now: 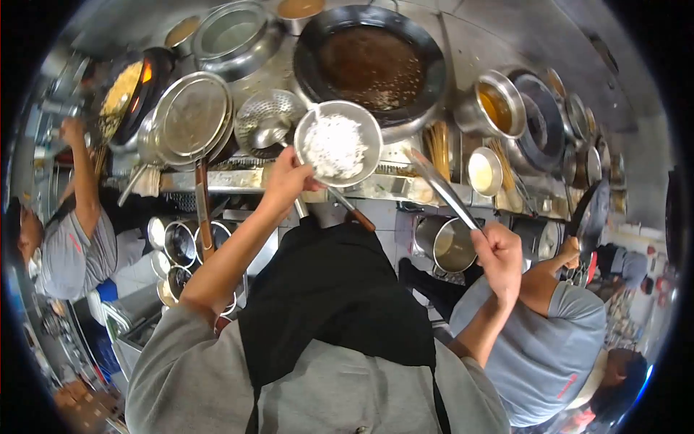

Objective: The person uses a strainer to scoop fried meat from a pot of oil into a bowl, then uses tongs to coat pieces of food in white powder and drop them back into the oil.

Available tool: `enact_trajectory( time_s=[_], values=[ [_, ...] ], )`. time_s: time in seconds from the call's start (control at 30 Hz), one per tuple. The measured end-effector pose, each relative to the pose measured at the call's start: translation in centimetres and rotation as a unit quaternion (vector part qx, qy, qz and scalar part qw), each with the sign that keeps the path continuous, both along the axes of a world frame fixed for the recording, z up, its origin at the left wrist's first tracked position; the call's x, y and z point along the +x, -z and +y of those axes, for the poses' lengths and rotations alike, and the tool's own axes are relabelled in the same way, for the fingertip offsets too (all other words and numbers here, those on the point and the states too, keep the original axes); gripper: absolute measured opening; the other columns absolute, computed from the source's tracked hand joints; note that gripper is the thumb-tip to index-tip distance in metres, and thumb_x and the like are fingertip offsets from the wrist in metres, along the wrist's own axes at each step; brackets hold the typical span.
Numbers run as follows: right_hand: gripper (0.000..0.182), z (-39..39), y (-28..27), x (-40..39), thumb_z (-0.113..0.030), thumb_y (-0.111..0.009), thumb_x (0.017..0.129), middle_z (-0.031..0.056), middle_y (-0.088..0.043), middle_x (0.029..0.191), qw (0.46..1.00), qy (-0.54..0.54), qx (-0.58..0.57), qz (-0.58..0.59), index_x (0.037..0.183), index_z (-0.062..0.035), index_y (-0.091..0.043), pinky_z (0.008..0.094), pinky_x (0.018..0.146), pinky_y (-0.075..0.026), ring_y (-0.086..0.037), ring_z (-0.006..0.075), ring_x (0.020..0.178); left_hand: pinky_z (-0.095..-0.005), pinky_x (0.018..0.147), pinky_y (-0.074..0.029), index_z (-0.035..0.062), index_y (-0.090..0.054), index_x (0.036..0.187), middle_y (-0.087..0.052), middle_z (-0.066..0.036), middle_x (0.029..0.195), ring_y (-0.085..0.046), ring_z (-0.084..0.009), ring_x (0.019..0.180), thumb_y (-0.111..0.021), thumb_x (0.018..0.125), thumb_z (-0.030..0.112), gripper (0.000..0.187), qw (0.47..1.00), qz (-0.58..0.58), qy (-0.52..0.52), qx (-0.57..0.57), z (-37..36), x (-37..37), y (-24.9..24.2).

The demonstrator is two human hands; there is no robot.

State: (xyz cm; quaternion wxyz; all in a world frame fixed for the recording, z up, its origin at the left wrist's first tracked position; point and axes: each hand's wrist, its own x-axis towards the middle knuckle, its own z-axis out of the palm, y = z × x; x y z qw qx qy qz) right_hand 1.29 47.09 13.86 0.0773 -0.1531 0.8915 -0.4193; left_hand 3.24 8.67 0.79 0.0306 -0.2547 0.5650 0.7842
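My left hand grips the rim of a round metal bowl, thumb on top. White, floury-looking pieces fill the bowl, which is held out at the near side of a large black wok of dark brown oil. My right hand is closed round the near end of long metal tongs, whose far tips point up and left toward the stove edge. Beside the bowl lies a perforated metal skimmer with a ladle in it. A wood-ended handle sticks out below the bowl.
Round mesh strainers sit to the left, near a large metal pot. On the right stand a pot of yellow oil and a small pale-filled bowl. Co-workers stand at both sides; the right one holds a wok.
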Motion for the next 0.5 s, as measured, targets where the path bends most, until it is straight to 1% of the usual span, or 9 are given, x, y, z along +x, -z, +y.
enact_trajectory(
  time_s=[0.07, 0.1, 0.13, 0.17, 0.23, 0.3, 0.33, 0.43, 0.5],
  values=[
    [0.037, -6.0, -0.3, -0.2, -0.006, -0.067, 0.085, 0.0052, -0.036, 0.055, 0.993, -0.086, 0.048, 0.06, 0.06, -0.0008, -0.04, 0.0311, 0.046, -0.029, -0.038, 0.0137, 0.05, -0.0285, 0.05, -0.055, -0.0011, -0.042, 0.096, -0.051, -0.01, 0.083, -0.065, -0.0236, 0.062, -0.054, 0.08, -0.004, 0.02, 1.0, 0.011, 0.001, -0.009, -0.2, -0.2, 0.0],
    [0.037, -9.1, 0.0, -0.7, -0.01, -0.069, 0.082, 0.0128, -0.044, 0.06, 0.987, -0.123, 0.086, 0.055, 0.062, -0.0001, -0.04, 0.0387, 0.05, -0.035, -0.042, 0.0286, 0.052, -0.0283, 0.05, -0.055, -0.0005, -0.041, 0.093, -0.051, -0.01, 0.082, -0.065, -0.0231, 0.061, -0.054, 0.08, -0.004, 0.018, 1.0, 0.012, 0.0, -0.003, -0.6, -0.5, -0.4],
    [0.038, -11.4, 0.9, -0.9, -0.015, -0.068, 0.083, 0.0157, -0.048, 0.063, 0.979, -0.141, 0.139, 0.056, 0.063, 0.0008, -0.04, 0.0449, 0.055, -0.04, -0.049, 0.0366, 0.058, -0.0282, 0.05, -0.054, -0.0008, -0.042, 0.094, -0.052, -0.01, 0.083, -0.065, -0.0227, 0.06, -0.053, 0.08, -0.003, 0.019, 1.0, 0.005, 0.01, -0.017, -1.1, -0.4, -0.3],
    [0.028, -13.1, 2.0, -1.1, -0.018, -0.067, 0.084, 0.0182, -0.054, 0.068, 0.972, -0.15, 0.172, 0.053, 0.075, -0.0006, -0.047, 0.0486, 0.06, -0.042, -0.057, 0.0416, 0.068, -0.0282, 0.05, -0.054, -0.0008, -0.042, 0.094, -0.052, -0.01, 0.083, -0.065, -0.0227, 0.06, -0.053, 0.08, -0.003, 0.019, 1.0, 0.009, -0.002, -0.012, -1.6, -0.3, -0.5],
    [0.028, -15.5, 3.2, -0.3, -0.021, -0.064, 0.085, 0.0216, -0.06, 0.074, 0.985, -0.11, 0.136, 0.012, 0.102, -0.0034, -0.051, 0.0498, 0.065, -0.045, -0.059, 0.0443, 0.076, -0.028, 0.05, -0.054, -0.0005, -0.042, 0.095, -0.053, -0.01, 0.083, -0.064, -0.0222, 0.058, -0.053, 0.08, -0.004, 0.019, 0.999, -0.004, -0.022, 0.031, -2.4, 0.9, -0.8],
    [0.047, -16.9, 3.2, -1.6, -0.022, -0.062, 0.087, 0.0257, -0.063, 0.081, 0.974, -0.127, 0.185, -0.029, 0.126, -0.0063, -0.04, 0.0506, 0.071, -0.046, -0.06, 0.0466, 0.082, -0.0286, 0.053, -0.056, -0.0001, -0.042, 0.095, -0.054, -0.01, 0.087, -0.065, -0.0216, 0.062, -0.053, 0.079, -0.004, 0.019, 1.0, 0.006, -0.018, 0.024, -3.8, 1.2, -1.1],
    [0.044, -17.2, 3.1, -2.2, -0.024, -0.06, 0.088, 0.0247, -0.064, 0.085, 0.967, -0.131, 0.208, -0.065, 0.125, -0.005, -0.047, 0.0505, 0.073, -0.046, -0.06, 0.0452, 0.082, -0.0293, 0.054, -0.057, -0.0001, -0.042, 0.096, -0.053, -0.01, 0.087, -0.064, -0.0212, 0.065, -0.053, 0.079, -0.004, 0.021, 0.999, 0.006, -0.026, 0.018, -4.2, 1.6, -1.1],
    [0.033, -18.7, -1.0, -2.0, -0.027, -0.06, 0.088, 0.0202, -0.067, 0.091, 0.96, -0.156, 0.233, -0.021, 0.11, -0.0026, -0.059, 0.0495, 0.074, -0.047, -0.062, 0.0407, 0.086, -0.0318, 0.059, -0.06, -0.0003, -0.044, 0.099, -0.048, -0.006, 0.088, -0.062, -0.0188, 0.071, -0.054, 0.078, -0.005, 0.024, 0.998, 0.011, -0.058, 0.019, -5.1, 2.5, 0.2],
    [0.034, -18.6, -1.9, -1.3, -0.028, -0.06, 0.088, 0.0203, -0.067, 0.091, 0.942, -0.204, 0.263, 0.032, 0.112, -0.0031, -0.058, 0.0491, 0.075, -0.048, -0.063, 0.0404, 0.085, -0.0322, 0.06, -0.061, 0.0, -0.044, 0.098, -0.044, -0.004, 0.086, -0.06, -0.0168, 0.071, -0.055, 0.078, -0.005, 0.023, 0.996, 0.044, -0.078, -0.002, -5.1, 2.9, 0.4]
  ],
)
